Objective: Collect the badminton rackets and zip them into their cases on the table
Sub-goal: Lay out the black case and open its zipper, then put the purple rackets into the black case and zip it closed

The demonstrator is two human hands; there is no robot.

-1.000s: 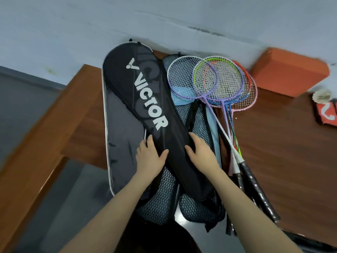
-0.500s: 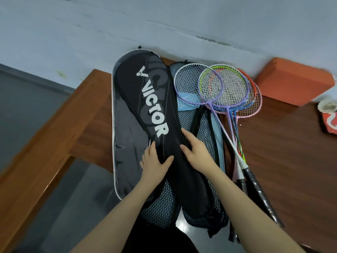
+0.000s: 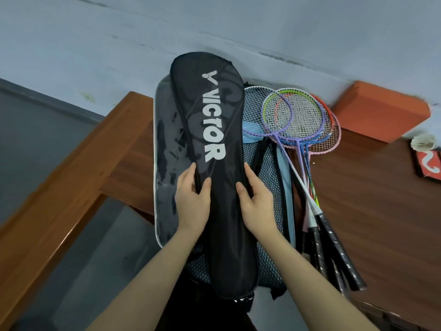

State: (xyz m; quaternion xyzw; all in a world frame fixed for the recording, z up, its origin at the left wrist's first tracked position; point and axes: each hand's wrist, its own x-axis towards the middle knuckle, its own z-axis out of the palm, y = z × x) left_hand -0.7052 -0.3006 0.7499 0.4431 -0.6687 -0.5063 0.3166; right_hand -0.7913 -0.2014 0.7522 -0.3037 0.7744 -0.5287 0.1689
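A black racket case (image 3: 214, 130) with white VICTOR lettering is lifted above the table, its top against the wall. My left hand (image 3: 193, 199) grips its left edge and my right hand (image 3: 256, 201) grips its right edge, thumbs on the front. Under it lies a grey case (image 3: 167, 163) with a pale rim, and a mesh case with light blue trim (image 3: 272, 182). Several rackets (image 3: 296, 118) in purple, green, blue, pink and orange lie fanned to the right, their black handles (image 3: 334, 249) pointing toward me.
The brown wooden table (image 3: 372, 211) has a raised rail at its left edge (image 3: 71, 177). An orange block (image 3: 379, 111) leans at the wall. A white shuttlecock (image 3: 424, 143) and a red-and-white item (image 3: 429, 163) sit at the far right.
Both hands closed round the black case's edges and raised it; it now stands straighter and higher. The view shifted down and left.
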